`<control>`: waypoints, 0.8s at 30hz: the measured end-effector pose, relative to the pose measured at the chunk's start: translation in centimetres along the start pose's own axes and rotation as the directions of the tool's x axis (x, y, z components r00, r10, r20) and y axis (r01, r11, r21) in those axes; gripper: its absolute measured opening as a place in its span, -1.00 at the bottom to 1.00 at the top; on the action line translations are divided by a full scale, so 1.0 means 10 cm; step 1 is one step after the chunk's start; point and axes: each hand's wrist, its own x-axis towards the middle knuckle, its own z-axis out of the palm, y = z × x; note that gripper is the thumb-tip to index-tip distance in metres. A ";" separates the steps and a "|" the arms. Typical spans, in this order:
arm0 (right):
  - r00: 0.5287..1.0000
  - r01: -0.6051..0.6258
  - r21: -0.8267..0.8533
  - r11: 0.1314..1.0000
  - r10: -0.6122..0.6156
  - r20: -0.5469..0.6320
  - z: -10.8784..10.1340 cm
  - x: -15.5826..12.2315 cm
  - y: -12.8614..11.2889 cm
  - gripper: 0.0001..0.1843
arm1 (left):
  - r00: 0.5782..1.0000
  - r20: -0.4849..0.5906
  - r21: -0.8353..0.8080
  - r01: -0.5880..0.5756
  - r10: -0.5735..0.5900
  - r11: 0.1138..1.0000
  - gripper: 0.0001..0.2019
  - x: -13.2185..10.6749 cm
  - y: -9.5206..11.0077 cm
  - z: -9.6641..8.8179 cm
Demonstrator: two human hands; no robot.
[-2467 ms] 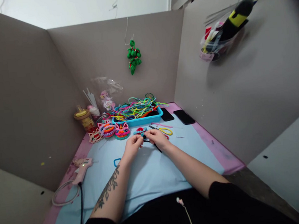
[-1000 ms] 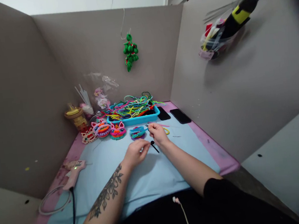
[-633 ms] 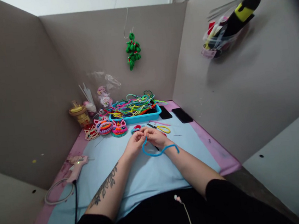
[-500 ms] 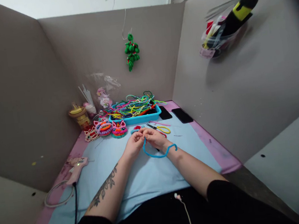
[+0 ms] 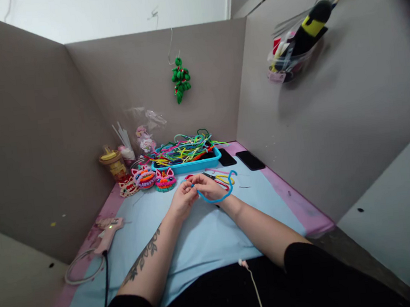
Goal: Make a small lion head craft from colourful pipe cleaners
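Between my two hands is a blue pipe cleaner (image 5: 215, 200), its long tail curving out in front of my right wrist and hooked at the tip. The fingers of my left hand (image 5: 183, 198) pinch its near end. My right hand (image 5: 207, 186) is closed on the same end, thumb and forefinger meeting the left fingertips. Just behind the hands lies a small red and blue piece (image 5: 189, 177), mostly covered by them. Scissors with yellow and red handles (image 5: 229, 178) lie beyond my right hand, partly hidden.
A blue tray (image 5: 188, 166) heaped with colourful pipe cleaners stands at the back. Several fuzzy animal-face pieces (image 5: 165, 179) sit left of it, two dark phones (image 5: 250, 160) right. A pink glue gun (image 5: 108, 234) with a cord lies at left. Grey partitions (image 5: 212, 84) enclose the table.
The pipe cleaner's tail has swung upward, its tip now higher and slightly left. The fingers have shifted a little on its end. The whole view has tilted slightly.
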 end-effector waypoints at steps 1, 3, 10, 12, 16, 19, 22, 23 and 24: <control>1.000 0.003 -0.016 1.000 -0.003 0.008 -0.01 0.01 -0.01 -0.66 | 1.000 0.003 -0.016 0.005 -0.005 1.000 -0.57 0.00 0.01 0.00; 1.000 0.010 -0.042 0.999 -0.010 0.020 -0.03 0.03 -0.02 -0.64 | 1.000 0.000 -0.037 0.006 -0.006 0.999 -0.54 0.01 0.05 -0.01; 0.998 0.050 -0.115 0.992 -0.052 -0.018 -0.07 -0.02 0.02 -0.63 | 0.990 -0.132 -0.055 -0.065 0.057 0.996 -0.61 0.08 0.05 -0.08; 0.998 0.059 -0.168 0.984 -0.058 0.010 -0.04 -0.05 0.02 -0.56 | 0.980 -0.189 -0.020 -0.074 0.069 0.997 -0.60 0.10 0.02 -0.08; 0.981 0.085 -0.243 0.966 -0.124 -0.149 0.02 -0.08 0.03 -0.69 | 0.971 -0.229 0.128 -0.038 0.067 0.991 -0.58 0.09 -0.03 -0.05; 0.952 0.057 -0.241 0.969 -0.126 -0.280 0.02 -0.07 0.05 -0.72 | 0.978 -0.202 0.144 -0.025 0.054 0.989 -0.54 0.07 -0.06 -0.02; 0.944 0.047 -0.224 0.973 -0.117 -0.310 -0.01 -0.07 0.05 -0.70 | 0.980 -0.194 0.094 -0.037 0.055 0.995 -0.52 0.05 -0.08 -0.01; 0.941 0.061 -0.239 0.969 -0.135 -0.309 -0.01 -0.08 0.03 -0.71 | 0.980 -0.190 0.067 -0.046 0.058 0.997 -0.52 0.05 -0.09 -0.01; 0.943 0.068 -0.266 0.962 -0.149 -0.297 -0.01 -0.09 0.02 -0.71 | 0.981 -0.184 0.043 -0.058 0.065 0.997 -0.53 0.05 -0.10 -0.02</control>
